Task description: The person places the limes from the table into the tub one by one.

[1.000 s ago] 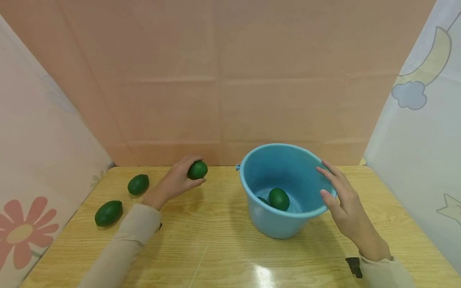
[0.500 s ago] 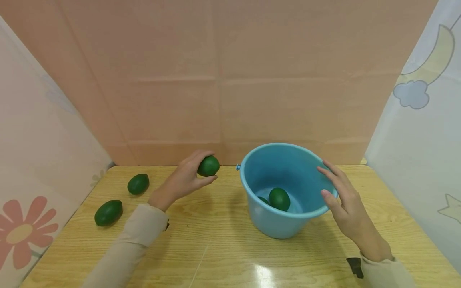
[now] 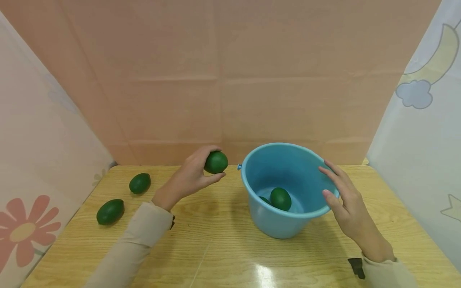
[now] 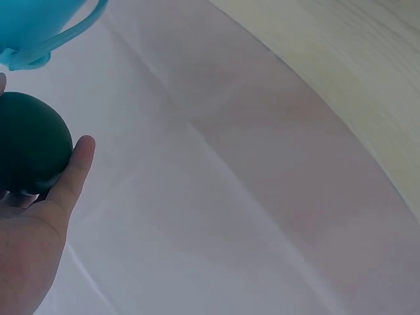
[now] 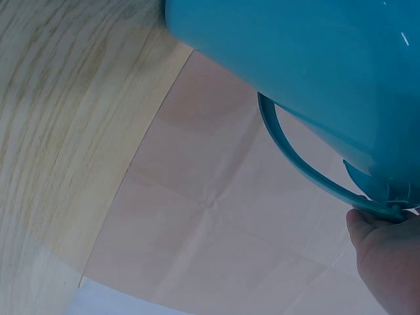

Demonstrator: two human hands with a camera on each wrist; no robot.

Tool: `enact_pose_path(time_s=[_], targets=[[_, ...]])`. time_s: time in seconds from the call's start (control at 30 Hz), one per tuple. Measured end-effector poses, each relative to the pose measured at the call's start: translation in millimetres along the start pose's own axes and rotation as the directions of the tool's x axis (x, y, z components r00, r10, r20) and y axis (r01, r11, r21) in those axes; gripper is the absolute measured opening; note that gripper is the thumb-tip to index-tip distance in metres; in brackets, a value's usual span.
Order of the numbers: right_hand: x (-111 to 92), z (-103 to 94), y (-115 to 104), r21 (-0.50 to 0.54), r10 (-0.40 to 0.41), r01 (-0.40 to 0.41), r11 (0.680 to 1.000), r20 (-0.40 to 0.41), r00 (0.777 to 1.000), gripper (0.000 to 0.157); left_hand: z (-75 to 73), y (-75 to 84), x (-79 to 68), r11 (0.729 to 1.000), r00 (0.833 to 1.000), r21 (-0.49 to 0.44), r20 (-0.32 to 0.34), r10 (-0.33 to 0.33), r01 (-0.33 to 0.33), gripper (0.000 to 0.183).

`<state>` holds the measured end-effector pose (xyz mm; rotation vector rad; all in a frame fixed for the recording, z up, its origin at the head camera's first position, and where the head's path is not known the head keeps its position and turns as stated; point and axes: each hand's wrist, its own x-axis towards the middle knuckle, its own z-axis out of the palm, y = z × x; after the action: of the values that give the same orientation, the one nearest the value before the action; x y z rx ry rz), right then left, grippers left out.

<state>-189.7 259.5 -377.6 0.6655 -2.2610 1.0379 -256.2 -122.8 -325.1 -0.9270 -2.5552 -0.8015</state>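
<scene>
In the head view, my left hand (image 3: 190, 173) holds a dark green lime (image 3: 216, 162) between thumb and fingers, above the table and just left of the blue bucket (image 3: 275, 225). The left wrist view shows this lime (image 4: 31, 143) close to the bucket's handle end. My right hand (image 3: 347, 206) grips the bucket's right rim, and the bucket leans slightly toward me. Inside it lies a lime (image 3: 280, 199), with a second lime (image 3: 265, 200) partly hidden behind the near rim. In the right wrist view, the bucket handle (image 5: 302, 164) hangs beside my right hand (image 5: 394, 259).
Two more limes, a far lime (image 3: 139, 183) and a near lime (image 3: 110, 212), lie at the left of the wooden table (image 3: 230, 264). An orange-brown sheet (image 3: 223, 80) stands behind the table. Patterned white panels flank it on both sides.
My left hand has carried its lime rightward and a little up, toward the bucket. The right hand and the bucket have stayed almost where they were.
</scene>
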Motion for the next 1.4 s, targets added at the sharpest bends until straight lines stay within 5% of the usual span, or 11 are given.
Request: enact_pose_path(time_s=[0.73,1.4], targets=[[1.7,1.4,2.0,0.010,-0.029,0.029,1.000,-0.019,0.999,0.046,8.4,25.6,10.5,0.993,0.989,-0.037,-0.107,0.104,-0.109,0.064],[1.4,1.3,3.0,0.014,-0.034,0.035,0.999,-0.022,0.999,0.046,27.8,53.6,22.4,0.977,0.976,-0.100,-0.128,0.177,-0.190,0.065]])
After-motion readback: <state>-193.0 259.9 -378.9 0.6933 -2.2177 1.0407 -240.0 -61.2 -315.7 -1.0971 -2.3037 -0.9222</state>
